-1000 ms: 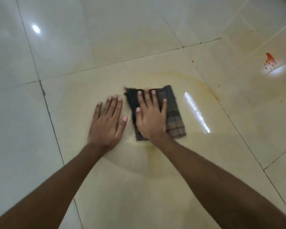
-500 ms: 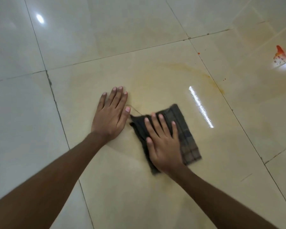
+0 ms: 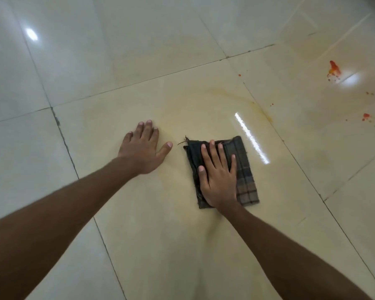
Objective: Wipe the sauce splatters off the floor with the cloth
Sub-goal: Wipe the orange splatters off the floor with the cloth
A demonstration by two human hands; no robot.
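Note:
A folded dark plaid cloth (image 3: 245,174) lies flat on the glossy cream floor tile (image 3: 160,245). My right hand (image 3: 218,176) presses down on it with fingers spread, palm flat. My left hand (image 3: 142,148) rests flat on the bare tile to the left of the cloth, a short gap between thumb and cloth. A red sauce splatter (image 3: 334,69) sits on the tile at the far right, with a smaller red spot (image 3: 365,115) and tiny drops nearer. A faint yellowish smear arc (image 3: 243,97) curves beyond the cloth.
Dark grout lines (image 3: 62,135) cross the floor between large tiles. Bright light reflections (image 3: 250,137) glare on the wet surface right of the cloth. Only floor is in view.
My right hand has slid the cloth back toward me, then out and to the right, away from my left hand. The left hand stays planted on the tile.

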